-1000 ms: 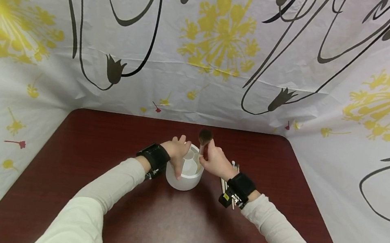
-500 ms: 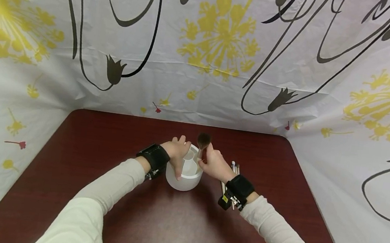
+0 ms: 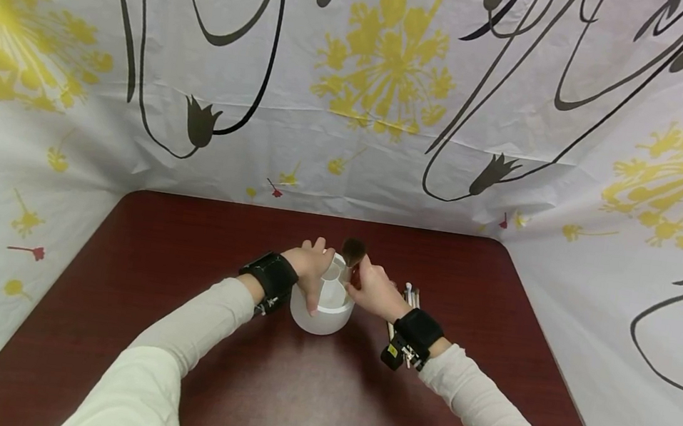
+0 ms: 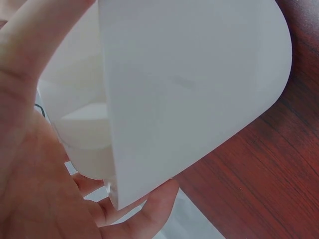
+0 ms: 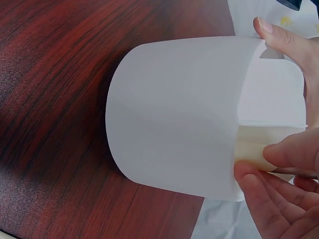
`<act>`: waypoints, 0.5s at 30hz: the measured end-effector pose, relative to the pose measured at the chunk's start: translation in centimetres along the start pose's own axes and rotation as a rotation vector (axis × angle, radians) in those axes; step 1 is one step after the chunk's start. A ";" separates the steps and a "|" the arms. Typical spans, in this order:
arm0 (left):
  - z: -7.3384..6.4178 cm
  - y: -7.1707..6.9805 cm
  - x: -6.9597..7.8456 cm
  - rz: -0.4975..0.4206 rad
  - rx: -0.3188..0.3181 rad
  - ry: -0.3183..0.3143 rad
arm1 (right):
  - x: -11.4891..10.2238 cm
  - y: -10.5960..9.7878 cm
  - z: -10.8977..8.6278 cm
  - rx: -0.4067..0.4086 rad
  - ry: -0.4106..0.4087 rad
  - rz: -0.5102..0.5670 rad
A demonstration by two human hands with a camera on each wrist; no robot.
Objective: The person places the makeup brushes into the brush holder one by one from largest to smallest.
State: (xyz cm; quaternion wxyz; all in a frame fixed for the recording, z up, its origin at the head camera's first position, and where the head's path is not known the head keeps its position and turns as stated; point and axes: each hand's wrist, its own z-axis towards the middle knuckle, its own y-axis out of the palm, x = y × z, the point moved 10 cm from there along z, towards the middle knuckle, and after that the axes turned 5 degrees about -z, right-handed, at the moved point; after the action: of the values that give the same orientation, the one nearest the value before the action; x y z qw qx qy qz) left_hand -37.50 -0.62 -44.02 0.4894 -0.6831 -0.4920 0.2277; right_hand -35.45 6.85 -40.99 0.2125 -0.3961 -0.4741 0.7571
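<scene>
A white round holder (image 3: 321,320) with inner dividers stands upright on the table. My left hand (image 3: 309,271) grips its left side across the rim; in the left wrist view the fingers (image 4: 154,211) curl round the holder's wall (image 4: 199,94). Over the right rim, my right hand (image 3: 378,290) pinches a makeup brush (image 3: 353,250) with its dark bristles up. Its lower part points down into a right-hand compartment and is largely hidden. Seen from the right wrist, thumb and fingers (image 5: 259,199) hold the thin brush shaft (image 5: 301,173) right at the holder's opening.
Several more thin brushes (image 3: 410,295) lie on the dark red-brown table (image 3: 317,397) to the right, partly under my right wrist. A white patterned cloth (image 3: 347,170) hangs behind and at both sides of the table.
My right hand and the brush have moved slightly down and left, so the bristles sit lower over the holder. The left hand and holder have stayed still.
</scene>
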 end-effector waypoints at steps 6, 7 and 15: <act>-0.2 -0.1 0.1 -0.006 -0.003 -0.003 | -0.1 -0.1 0.1 0.012 -0.027 0.024; -0.2 -0.1 0.1 -0.007 -0.004 -0.003 | -0.1 -0.1 0.1 0.012 -0.031 0.031; 0.0 0.0 0.1 0.019 -0.005 0.005 | 0.1 -0.3 0.0 -0.026 -0.014 0.059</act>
State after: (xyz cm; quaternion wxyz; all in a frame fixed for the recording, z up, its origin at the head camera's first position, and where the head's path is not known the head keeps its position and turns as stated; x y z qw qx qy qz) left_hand -37.45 -0.58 -44.01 0.4869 -0.6894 -0.4849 0.2292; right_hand -35.49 7.07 -40.78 0.1818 -0.4074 -0.4736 0.7594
